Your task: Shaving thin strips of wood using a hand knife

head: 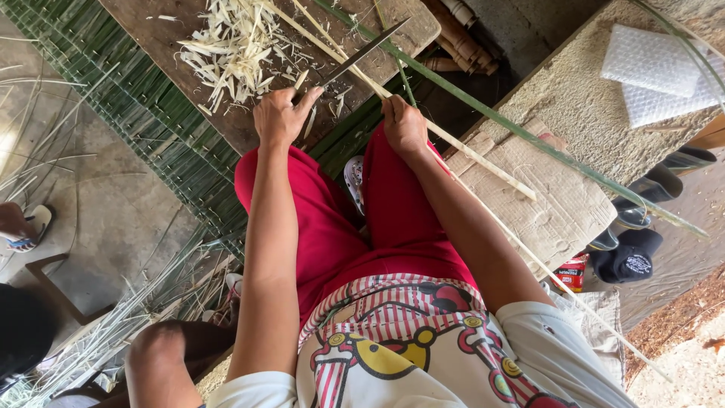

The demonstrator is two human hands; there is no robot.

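1. Left hand [279,117], centre-top of the frame, was clamped on the handle of a long knife [362,51]. The blade ran up and to the right, lying across the pale strip.
2. Right hand [404,125], just right of centre, was closed around a pale bamboo strip [483,157]. The strip ran from the upper middle of the frame, under the blade, through the fist, then down toward the lower right.
3. Both hands sat over the near edge of a worn wooden board [151,34] serving as the counter, top of the frame.
4. Pale shavings [234,49] were piled on the board, upper left of the knife. Judged from that pile, a fair amount of trimming was done already.
5. The blade was on the strip just beyond the right fist, so this strip looked mid-trim. How much of its length was left, I could not tell.
6. A longer green strip [529,136] crossed diagonally from the top centre to the right edge, apart from both hands. It looked untrimmed.
7. A mat of green strips [128,128] lay on the floor at left, under the board. Loose pale slivers were scattered at lower left.
8. Cardboard [544,204] lay at right of centre. Dark shoes [634,249] stood at right, and white bubble wrap [657,72] lay at upper right.
9. Another person's sandalled foot [23,227] showed at the left edge.
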